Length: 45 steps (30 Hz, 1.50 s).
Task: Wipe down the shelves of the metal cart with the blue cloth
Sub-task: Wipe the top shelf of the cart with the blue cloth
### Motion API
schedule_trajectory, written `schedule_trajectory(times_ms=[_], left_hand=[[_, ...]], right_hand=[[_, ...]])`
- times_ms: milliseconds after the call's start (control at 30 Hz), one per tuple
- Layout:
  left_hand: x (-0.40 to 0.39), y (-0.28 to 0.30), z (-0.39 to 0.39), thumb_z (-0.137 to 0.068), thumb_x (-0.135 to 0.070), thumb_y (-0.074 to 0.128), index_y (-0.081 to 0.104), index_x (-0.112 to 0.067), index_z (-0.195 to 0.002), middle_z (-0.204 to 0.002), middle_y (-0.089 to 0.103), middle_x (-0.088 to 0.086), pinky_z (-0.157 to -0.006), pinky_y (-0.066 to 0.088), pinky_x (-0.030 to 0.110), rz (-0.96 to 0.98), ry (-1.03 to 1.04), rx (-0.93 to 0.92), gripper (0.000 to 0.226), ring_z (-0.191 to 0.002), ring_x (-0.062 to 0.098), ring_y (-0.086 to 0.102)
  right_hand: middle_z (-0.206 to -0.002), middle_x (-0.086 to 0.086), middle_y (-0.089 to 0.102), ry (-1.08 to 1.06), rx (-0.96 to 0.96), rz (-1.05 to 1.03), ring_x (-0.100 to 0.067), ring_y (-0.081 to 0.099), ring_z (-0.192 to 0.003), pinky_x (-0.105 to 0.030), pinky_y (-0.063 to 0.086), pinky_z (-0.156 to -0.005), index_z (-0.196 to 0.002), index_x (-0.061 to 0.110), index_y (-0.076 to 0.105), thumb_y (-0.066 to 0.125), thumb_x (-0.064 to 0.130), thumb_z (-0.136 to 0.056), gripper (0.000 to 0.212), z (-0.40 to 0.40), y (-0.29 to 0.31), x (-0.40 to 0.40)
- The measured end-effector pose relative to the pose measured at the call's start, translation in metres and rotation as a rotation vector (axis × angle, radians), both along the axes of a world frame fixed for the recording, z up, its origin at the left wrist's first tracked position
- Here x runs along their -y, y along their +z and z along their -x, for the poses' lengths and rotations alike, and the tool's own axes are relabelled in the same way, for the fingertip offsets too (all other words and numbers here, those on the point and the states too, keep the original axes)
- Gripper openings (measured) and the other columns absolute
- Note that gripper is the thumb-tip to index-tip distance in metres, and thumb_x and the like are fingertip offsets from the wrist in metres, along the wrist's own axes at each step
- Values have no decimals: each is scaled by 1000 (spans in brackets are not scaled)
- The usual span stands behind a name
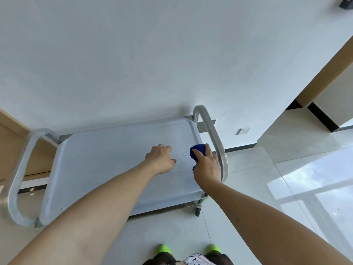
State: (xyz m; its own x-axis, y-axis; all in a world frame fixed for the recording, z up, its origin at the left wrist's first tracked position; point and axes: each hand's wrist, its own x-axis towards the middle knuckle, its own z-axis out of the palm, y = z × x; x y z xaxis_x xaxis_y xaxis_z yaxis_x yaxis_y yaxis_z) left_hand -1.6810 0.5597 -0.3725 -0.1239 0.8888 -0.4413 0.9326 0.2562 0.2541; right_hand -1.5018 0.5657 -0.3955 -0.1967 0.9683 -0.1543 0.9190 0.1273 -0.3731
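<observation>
The right hand grips the balled blue cloth on the cart's top shelf, near the right handle. The left hand rests loosely curled, empty. Bunched cloth may smear the droplets; the wheeled cart could roll.

one cart, one cloth, two hands
</observation>
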Motion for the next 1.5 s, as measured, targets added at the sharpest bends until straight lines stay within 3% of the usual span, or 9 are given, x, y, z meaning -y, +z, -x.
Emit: schedule_trajectory(times_ms=[67, 167, 467, 667, 767, 967, 1067, 1333, 1500], left_hand=[[0, -8, 4, -93, -43, 52, 45, -15, -137, -143, 42, 9, -101, 44, 46, 23, -10, 3, 52, -130, 30, 40], [3, -21, 11, -92, -41, 52, 46, -15, -135, -141, 44, 9, -99, 46, 45, 51, -31, 10, 51, -127, 29, 42], [4, -49, 20, -95, -44, 51, 42, -16, -142, -146, 41, 10, -102, 45, 46, 91, -19, 39, 56, -131, 30, 41], [-6, -71, 19, -94, -41, 53, 40, -17, -143, -147, 40, 10, -102, 43, 46, 59, -1, 37, 56, -135, 30, 36], [-16, -84, 19, -90, -41, 59, 39, -19, -142, -151, 34, 10, -102, 42, 45, 72, 5, -12, 61, -138, 30, 31], [-36, -103, 23, -65, -46, 86, 6, -22, -152, -162, -5, 14, -116, 23, 55, 239, 68, -150, 121, -149, 40, -2], [-49, -113, 23, -60, -46, 90, -5, -25, -153, -161, -20, 13, -116, 18, 60, 259, 87, -148, 134, -148, 42, -11], [-61, -131, 26, -59, -47, 89, -2, -25, -153, -162, -8, 11, -115, 24, 57, 215, 123, -142, 132, -150, 36, -4], [-59, -133, 27, -59, -46, 89, -4, -25, -153, -162, -11, 8, -114, 27, 56, 221, 129, -165, 134, -150, 34, -3]], right_hand=[[-162, -9, 26, 64, 39, 16, -33, 38, -132, -43, 46, -95, -145, 31, 45, 55, 32, -100, 46, 4, -8, 3], [-164, -12, 26, 132, 114, 115, -35, 30, -143, -50, 38, -109, -151, 30, 38, 46, 60, -99, 61, 14, -25, 15], [-167, -12, 13, 117, 197, 246, -37, 13, -150, -53, 22, -116, -156, 34, 27, 25, 77, -94, 75, 16, -69, 21], [-169, -9, -7, 203, 224, 220, -41, -9, -151, -60, 0, -120, -158, 41, 11, 7, 78, -91, 76, 16, -105, 3], [-170, -7, -2, 285, 256, 171, -41, -14, -151, -63, -9, -118, -159, 40, 10, 3, 74, -93, 75, 14, -122, -5], [-168, -3, 17, 381, 257, 62, -44, -1, -152, -70, -3, -117, -159, 42, 11, 14, 72, -99, 67, 7, -148, -13], [-167, -6, 18, 403, 231, 6, -46, 2, -152, -72, 1, -116, -159, 41, 13, 20, 72, -99, 68, 13, -156, -27], [-168, -6, 14, 420, 227, -41, -47, 0, -151, -72, -1, -115, -160, 39, 11, 20, 72, -97, 71, 46, -166, -93], [-169, -5, 11, 398, 217, -54, -46, -4, -151, -70, -5, -116, -159, 41, 6, 15, 73, -96, 70, 73, -168, -133]])
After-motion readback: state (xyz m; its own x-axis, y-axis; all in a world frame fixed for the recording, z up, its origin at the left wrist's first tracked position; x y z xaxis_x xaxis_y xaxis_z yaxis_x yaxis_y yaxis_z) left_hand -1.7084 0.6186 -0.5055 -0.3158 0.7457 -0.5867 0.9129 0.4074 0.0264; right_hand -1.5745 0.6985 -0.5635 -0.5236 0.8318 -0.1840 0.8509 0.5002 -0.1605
